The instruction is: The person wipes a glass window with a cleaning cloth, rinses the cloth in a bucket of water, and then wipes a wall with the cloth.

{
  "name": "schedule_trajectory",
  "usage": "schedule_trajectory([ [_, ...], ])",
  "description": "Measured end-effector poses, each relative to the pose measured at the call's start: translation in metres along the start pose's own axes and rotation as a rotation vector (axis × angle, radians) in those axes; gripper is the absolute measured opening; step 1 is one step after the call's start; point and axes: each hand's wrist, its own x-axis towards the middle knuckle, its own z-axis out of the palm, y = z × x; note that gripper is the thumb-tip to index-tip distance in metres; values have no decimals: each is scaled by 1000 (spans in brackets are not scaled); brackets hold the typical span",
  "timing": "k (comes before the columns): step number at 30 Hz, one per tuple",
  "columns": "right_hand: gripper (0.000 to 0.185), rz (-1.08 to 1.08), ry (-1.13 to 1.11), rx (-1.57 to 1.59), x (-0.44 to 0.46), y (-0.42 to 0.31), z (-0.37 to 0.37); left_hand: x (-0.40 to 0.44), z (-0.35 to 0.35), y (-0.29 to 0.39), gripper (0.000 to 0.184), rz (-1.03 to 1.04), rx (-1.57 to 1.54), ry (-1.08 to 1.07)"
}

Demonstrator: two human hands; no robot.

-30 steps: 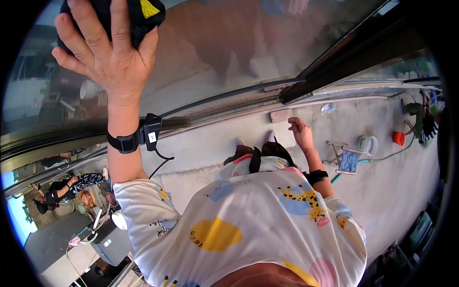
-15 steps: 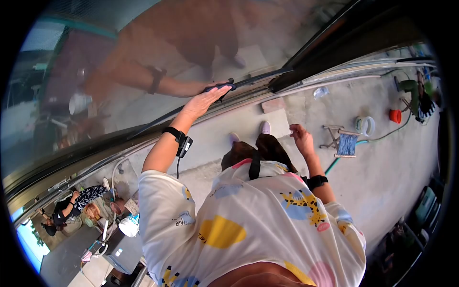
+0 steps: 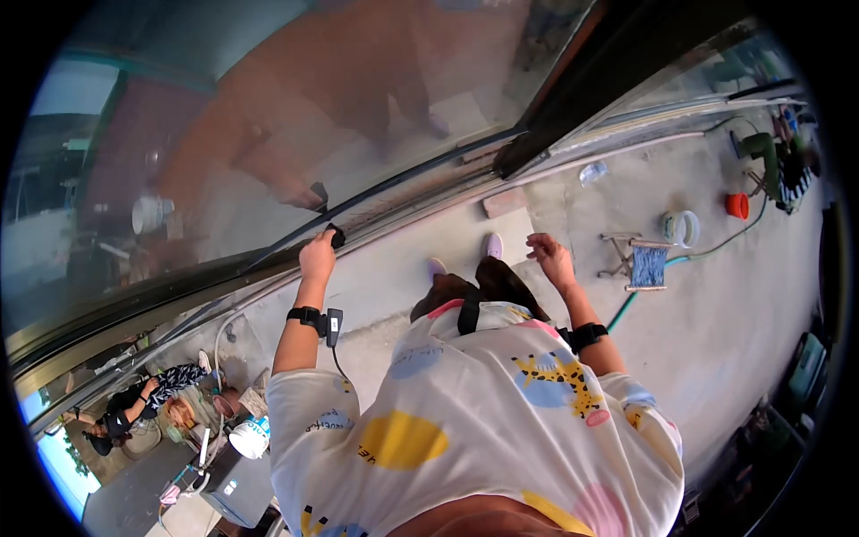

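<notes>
Black cloth [image 3: 337, 235] juts past the finger end of the left grip [image 3: 317, 257].

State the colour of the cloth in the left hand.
Black, as far as the cloth shows, best in the head view.

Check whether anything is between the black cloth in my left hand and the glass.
No loose object visibly blocks the black cloth in your left hand. In this view, only the dark strip along the pane's lower edge runs between it and the glass.
</notes>
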Motion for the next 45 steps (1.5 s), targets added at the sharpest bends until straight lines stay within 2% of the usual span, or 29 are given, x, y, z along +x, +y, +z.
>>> schedule_trajectory([
  [1, 21, 70, -67, 178, 6, -5, 3, 2, -10, -5, 33, -111, -129, -150],
  [2, 24, 135, -141, 353, 13, -11, 5, 2, 2, -25, 34, -37, -449, -87],
  [3, 29, 177, -243, 491, 17, -30, 5, 4, -3, -26, 38, -169, -955, -229],
  [4, 35, 216, -349, 631, 20, -55, 6, -4, -31, -2, 37, -151, -1164, -166],
  [6, 50, 98, -377, 722, 23, -102, 17, -15, -84, 55, 38, -74, -1285, -110],
  [8, 60, 93, -420, 807, 24, -140, 33, -19, -104, 107, 41, 118, -1425, -67],
  [9, 60, 95, -415, 805, 21, -154, 41, -22, -112, 135, 43, 253, -1260, -54],
  [10, 54, 142, -457, 969, 20, -167, 49, -27, -121, 161, 46, 384, -1090, -37],
  [11, 48, 187, -498, 1133, 21, -174, 52, -36, -132, 184, 49, 508, -953, -113],
  [12, 35, 144, -553, 1177, 35, -153, 61, -42, -138, 203, 53, 629, -811, -186],
  [14, 28, 163, -444, 1395, 36, -150, 50, -42, -136, 220, 57, 914, -314, 169],
  [15, 27, 210, -282, 1333, 31, -160, 41, -48, -153, 227, 51, 976, -306, 278],
  [16, 27, 117, -239, 1212, 35, -155, 31, -52, -175, 229, 51, 978, -304, 293],
  [18, 26, -203, 25, 1104, 26, -194, 2, -69, -226, 229, 42, 1136, -492, 47],
  [20, 34, -685, 413, 682, 23, -239, -37, -106, -287, 234, 29, 1168, -876, -155],
  [22, 42, -1071, 797, 289, 24, -289, -70, -125, -313, 242, 32, 1501, -1422, -228],
  [24, 50, -1271, 963, 205, 38, -328, -85, -140, -327, 262, 36, 1683, -1775, -331],
  [26, 40, -1382, 1055, 190, 53, -357, -80, -153, -330, 276, 33, 1727, -1939, -413],
  [30, 45, -1224, 1187, 142, 100, -331, -57, -173, -331, 286, 29, 1757, -2102, -471],
  [32, 44, -1141, 1113, 304, 111, -308, -38, -178, -330, 284, 27, 1767, -2145, -476],
  [35, 44, -1011, 1086, 361, 117, -266, -7, -182, -329, 275, 24, 1764, -2196, -503],
  [37, 44, -811, 979, 400, 114, -237, 2, -184, -326, 267, 22, 1768, -2217, -515],
  [38, 46, -688, 857, 625, 109, -225, -1, -185, -325, 262, 21, 1770, -2227, -523],
  [40, 40, -705, 926, 682, 83, -238, -19, -185, -322, 257, 20, 1789, -2230, -549],
  [42, 37, -1138, 1169, 531, 53, -301, -43, -186, -319, 247, 19, 1771, -2232, -550],
  [44, 33, -1324, 1248, 408, 58, -332, -80, -181, -317, 232, 19, 1737, -2253, -528],
  [45, 34, -1296, 1346, 164, 60, -348, -90, -178, -314, 226, 19, 1728, -2263, -520],
])
